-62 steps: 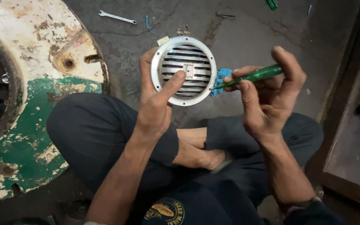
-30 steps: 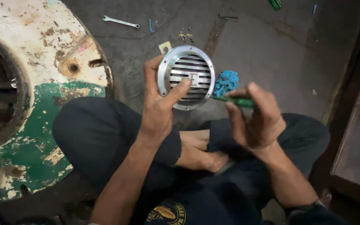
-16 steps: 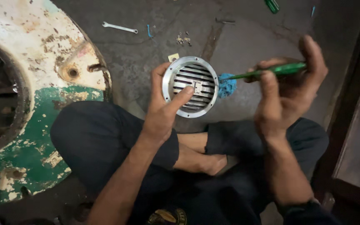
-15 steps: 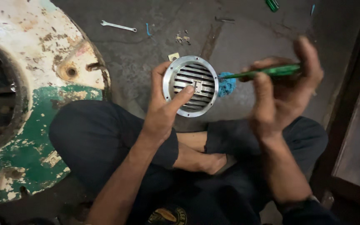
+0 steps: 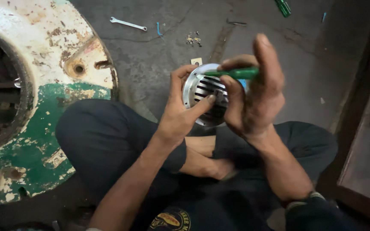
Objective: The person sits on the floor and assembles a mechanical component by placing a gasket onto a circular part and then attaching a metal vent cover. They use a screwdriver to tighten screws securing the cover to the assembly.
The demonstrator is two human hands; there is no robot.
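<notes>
- Metal round grille disc (image 5: pixel 200 92), frame centre, above lap: looks rigid, light, smooth rim; best held by edge.
- L hand (image 5: pixel 180 115) clasps its rim, thumb on slats.
- R hand (image 5: pixel 253 100) clenched round green screwdriver (image 5: pixel 236 73), touching disc.

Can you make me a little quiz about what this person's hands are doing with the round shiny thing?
1. True or false: the left hand holds the round slatted metal grille.
2. What colour is the handle of the screwdriver in the right hand?
A) red B) green C) yellow
3. Fill the gap: a small spanner lies on the ___ beyond the hands.

Key
1. True; the thumb lies across the slats.
2. B, green.
3. Floor, near a few small screws.
</notes>
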